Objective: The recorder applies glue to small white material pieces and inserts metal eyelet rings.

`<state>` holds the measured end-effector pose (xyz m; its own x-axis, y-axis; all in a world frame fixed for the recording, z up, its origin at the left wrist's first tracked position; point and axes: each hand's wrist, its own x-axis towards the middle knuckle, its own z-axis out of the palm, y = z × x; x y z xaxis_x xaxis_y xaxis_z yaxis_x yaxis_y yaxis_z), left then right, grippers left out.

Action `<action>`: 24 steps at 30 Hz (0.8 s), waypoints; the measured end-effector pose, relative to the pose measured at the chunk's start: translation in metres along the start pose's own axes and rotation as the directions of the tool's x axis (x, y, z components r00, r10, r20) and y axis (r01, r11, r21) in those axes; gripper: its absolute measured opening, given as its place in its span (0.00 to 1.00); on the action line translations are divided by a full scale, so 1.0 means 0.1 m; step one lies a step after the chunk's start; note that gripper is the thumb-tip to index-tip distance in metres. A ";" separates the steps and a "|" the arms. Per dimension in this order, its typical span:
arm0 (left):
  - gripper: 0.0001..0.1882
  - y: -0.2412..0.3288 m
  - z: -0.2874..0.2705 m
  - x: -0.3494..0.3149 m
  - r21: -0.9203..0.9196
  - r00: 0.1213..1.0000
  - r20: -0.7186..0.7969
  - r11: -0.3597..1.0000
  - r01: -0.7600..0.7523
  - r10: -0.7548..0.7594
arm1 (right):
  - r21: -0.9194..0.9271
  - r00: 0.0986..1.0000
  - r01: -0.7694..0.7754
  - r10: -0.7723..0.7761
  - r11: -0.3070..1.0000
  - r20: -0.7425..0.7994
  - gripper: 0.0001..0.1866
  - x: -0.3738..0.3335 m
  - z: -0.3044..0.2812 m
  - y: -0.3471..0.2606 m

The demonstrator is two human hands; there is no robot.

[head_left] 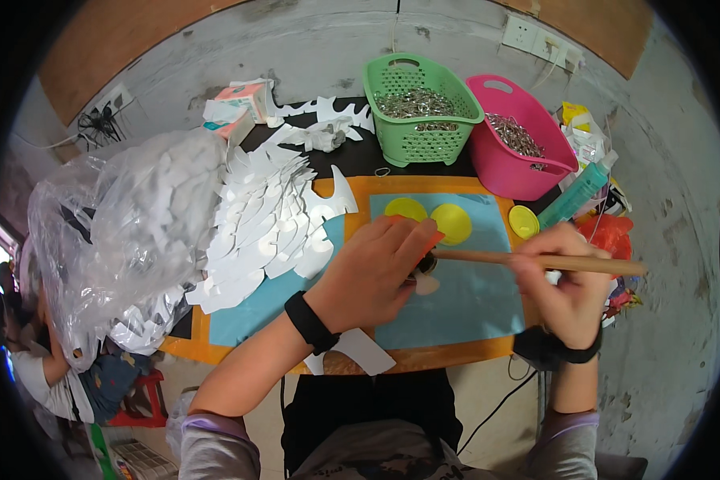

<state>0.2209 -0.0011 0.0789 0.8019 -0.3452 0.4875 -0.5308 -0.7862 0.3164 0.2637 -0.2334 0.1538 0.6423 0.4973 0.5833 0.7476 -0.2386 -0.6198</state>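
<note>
My left hand (pixel 374 272) is closed over the middle of the blue mat (pixel 472 300), pinching a small piece that shows an orange edge (pixel 434 238). A pale, rounded bit (pixel 426 284) shows below the fingers; the rest of the piece is hidden. My right hand (pixel 566 280) grips a thin wooden stick (pixel 476 256). The stick runs level, its left end meeting a small dark part at my left fingertips; whether that dark part belongs to the stick, I cannot tell. Two yellow discs (pixel 452 224) lie on the mat just beyond my left hand.
White cut-out sheets (pixel 272 216) overlap in a pile at left, beside a bulging clear bag (pixel 136 224). A green basket (pixel 424 144) and a pink basket (pixel 516 172) hold small metal pieces. A teal tube (pixel 572 196) leans at right. Another person (pixel 56 372) is at far left.
</note>
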 end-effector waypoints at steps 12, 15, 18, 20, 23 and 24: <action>0.38 0.00 -0.03 -0.05 -0.023 0.997 -0.078 1.000 -0.006 0.004 | 0.274 0.878 -0.105 0.218 0.956 -0.425 0.09 -0.40 -0.45 0.33; 0.40 0.06 -0.20 -0.08 -0.043 0.998 -0.067 0.999 -0.021 0.018 | 0.256 0.799 -0.002 0.156 0.967 -0.581 0.08 -0.54 -0.55 0.44; 0.40 0.22 -0.54 -0.18 -0.095 0.996 -0.093 0.995 -0.010 0.001 | 0.471 0.754 0.176 0.189 0.865 -0.629 0.10 -0.69 -0.76 0.56; 0.33 0.20 -0.62 -0.42 -0.061 0.973 -0.207 0.994 0.091 -0.102 | 0.621 0.715 0.239 0.297 0.746 -0.632 0.11 -0.70 -0.73 0.56; 0.19 0.26 -0.74 -0.92 -0.017 0.866 -0.374 0.936 0.352 -0.332 | 0.827 0.688 0.343 0.480 0.446 -0.545 0.13 -0.74 -0.72 0.48; 0.19 0.30 -0.75 -1.08 -0.010 0.861 -0.369 0.928 0.372 -0.350 | 0.888 0.707 0.374 0.538 0.267 -0.459 0.13 -0.76 -0.68 0.49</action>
<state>0.0980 0.0513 0.0967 0.7753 0.1664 0.6093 -0.1970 -0.8528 0.4837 0.2632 -0.3392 0.1145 0.9338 -0.1599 0.3200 0.2895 0.8632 -0.4136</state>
